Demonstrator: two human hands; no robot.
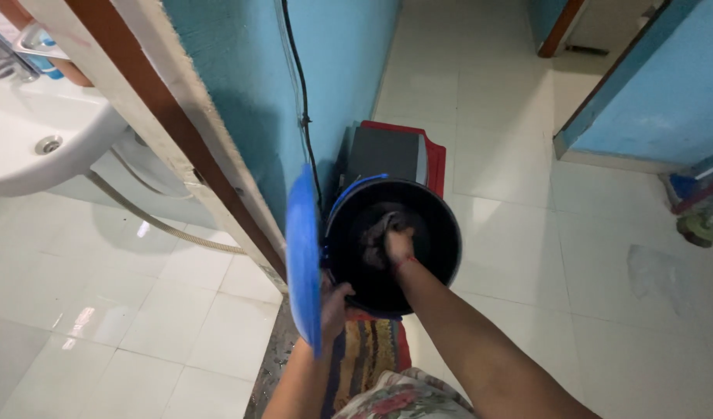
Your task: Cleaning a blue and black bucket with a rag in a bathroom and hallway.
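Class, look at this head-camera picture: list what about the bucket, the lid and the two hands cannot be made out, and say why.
- Right hand fingers: buried in the dark cloth inside the black bucket; grip unclear.
- Bucket's bottom: too dark to see.
- Left hand: partly hidden behind the blue lid; how it holds the lid is unclear.
- Lid's face: seen edge-on only.
- Grey box behind: lower part hidden by the bucket.

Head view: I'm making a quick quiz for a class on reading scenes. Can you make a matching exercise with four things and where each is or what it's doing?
Things:
1. left hand
2. right hand
3. black bucket
4. white sink

Places or states:
A. far left, past the door frame
B. holds the blue lid upright
C. on the floor by the blue wall, open
D. reaches inside onto dark cloth

Pairs: 1-B, 2-D, 3-C, 4-A
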